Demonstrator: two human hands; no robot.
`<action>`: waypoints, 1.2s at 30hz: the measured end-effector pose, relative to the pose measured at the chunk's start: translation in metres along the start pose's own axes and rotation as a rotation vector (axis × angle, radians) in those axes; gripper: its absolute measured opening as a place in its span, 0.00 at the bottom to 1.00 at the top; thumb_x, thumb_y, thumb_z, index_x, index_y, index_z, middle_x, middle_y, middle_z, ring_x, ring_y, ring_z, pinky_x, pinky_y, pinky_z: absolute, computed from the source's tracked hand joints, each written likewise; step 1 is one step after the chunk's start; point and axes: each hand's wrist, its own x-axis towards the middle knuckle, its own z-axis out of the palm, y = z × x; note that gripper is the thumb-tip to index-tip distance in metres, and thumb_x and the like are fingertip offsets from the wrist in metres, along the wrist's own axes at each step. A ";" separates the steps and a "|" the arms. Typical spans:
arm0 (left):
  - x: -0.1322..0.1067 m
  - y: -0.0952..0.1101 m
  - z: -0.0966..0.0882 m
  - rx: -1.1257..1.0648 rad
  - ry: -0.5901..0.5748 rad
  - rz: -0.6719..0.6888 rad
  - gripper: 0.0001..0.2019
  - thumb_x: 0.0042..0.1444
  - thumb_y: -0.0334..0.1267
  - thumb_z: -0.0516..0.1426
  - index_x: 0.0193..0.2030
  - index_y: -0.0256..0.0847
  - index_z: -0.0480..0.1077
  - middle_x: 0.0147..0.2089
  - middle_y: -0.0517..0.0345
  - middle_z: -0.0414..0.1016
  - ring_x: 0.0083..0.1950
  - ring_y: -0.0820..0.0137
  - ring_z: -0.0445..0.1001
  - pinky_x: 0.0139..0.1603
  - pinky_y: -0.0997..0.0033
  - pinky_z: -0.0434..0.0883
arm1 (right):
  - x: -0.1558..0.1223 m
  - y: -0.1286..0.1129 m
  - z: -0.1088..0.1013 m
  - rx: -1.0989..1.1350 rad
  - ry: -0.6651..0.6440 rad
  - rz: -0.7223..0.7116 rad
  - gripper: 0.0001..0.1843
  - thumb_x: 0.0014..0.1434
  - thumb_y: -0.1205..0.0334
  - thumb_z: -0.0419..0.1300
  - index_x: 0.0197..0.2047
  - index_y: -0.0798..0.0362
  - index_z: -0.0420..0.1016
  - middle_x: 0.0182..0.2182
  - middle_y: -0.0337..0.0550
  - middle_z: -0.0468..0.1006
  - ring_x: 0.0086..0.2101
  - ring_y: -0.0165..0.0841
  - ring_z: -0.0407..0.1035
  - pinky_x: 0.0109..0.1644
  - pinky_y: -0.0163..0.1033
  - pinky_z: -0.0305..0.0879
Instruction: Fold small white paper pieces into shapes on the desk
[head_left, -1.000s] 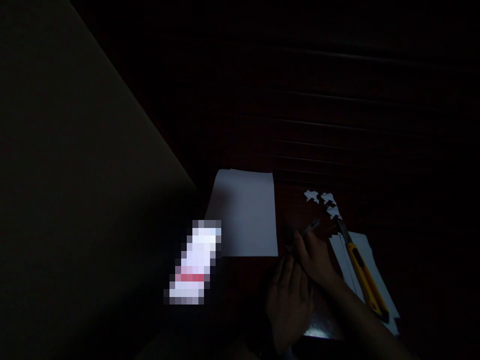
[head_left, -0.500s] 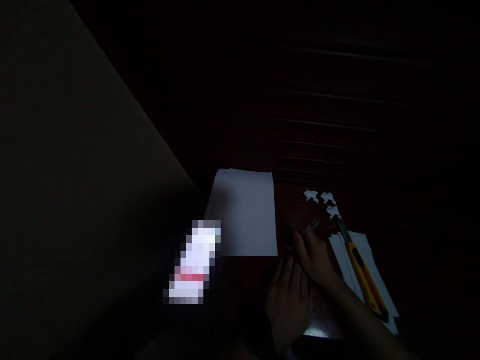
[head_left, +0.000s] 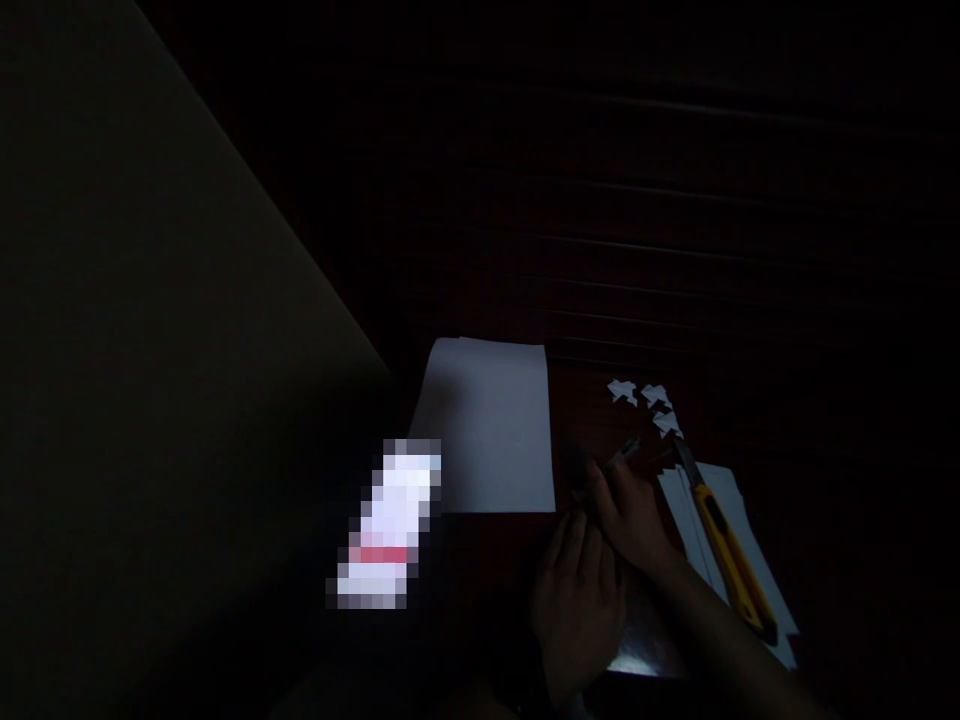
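Observation:
In the dim light my left hand (head_left: 577, 600) shows its back, its fingers side by side and bent downward, tips close to my right hand. My right hand (head_left: 630, 515) touches it from the right, with the thumb and forefinger closed. Whatever both hands hold is hidden beneath them and in shadow. Just beyond the right fingers lies a slim, partly clear object, perhaps a pen (head_left: 624, 453). Three small folded white paper figures (head_left: 622, 392) sit farther back.
A yellow utility knife (head_left: 727, 560) rests on cut paper sheets (head_left: 754, 540) at the right. White paper (head_left: 495, 430) lies to the left, beside a bright blurred-out screen (head_left: 390, 530). A pale wall (head_left: 150, 300) rises at the left; the dark table (head_left: 480, 570) has a shiny patch near the front.

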 end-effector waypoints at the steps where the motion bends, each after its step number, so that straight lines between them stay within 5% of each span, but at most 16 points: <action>1: 0.000 0.000 -0.001 0.000 -0.003 0.015 0.20 0.58 0.42 0.50 0.53 0.33 0.66 0.57 0.46 0.66 0.62 0.57 0.58 0.62 0.55 0.58 | 0.000 0.000 0.000 0.004 -0.002 0.002 0.10 0.63 0.57 0.47 0.31 0.51 0.60 0.22 0.36 0.67 0.21 0.31 0.64 0.26 0.35 0.55; 15: -0.001 -0.002 0.002 -0.007 -0.013 0.026 0.23 0.60 0.42 0.47 0.57 0.30 0.62 0.62 0.44 0.59 0.66 0.58 0.50 0.63 0.57 0.57 | -0.002 0.003 -0.008 0.073 0.147 0.115 0.13 0.62 0.55 0.48 0.28 0.51 0.60 0.21 0.36 0.67 0.22 0.30 0.62 0.25 0.34 0.56; 36: -0.001 -0.004 0.002 -0.026 -0.023 0.014 0.24 0.59 0.43 0.48 0.59 0.31 0.60 0.64 0.44 0.56 0.66 0.57 0.49 0.63 0.56 0.57 | -0.005 0.010 -0.010 -0.004 0.034 0.059 0.11 0.63 0.56 0.47 0.30 0.50 0.60 0.22 0.36 0.67 0.22 0.31 0.63 0.27 0.36 0.55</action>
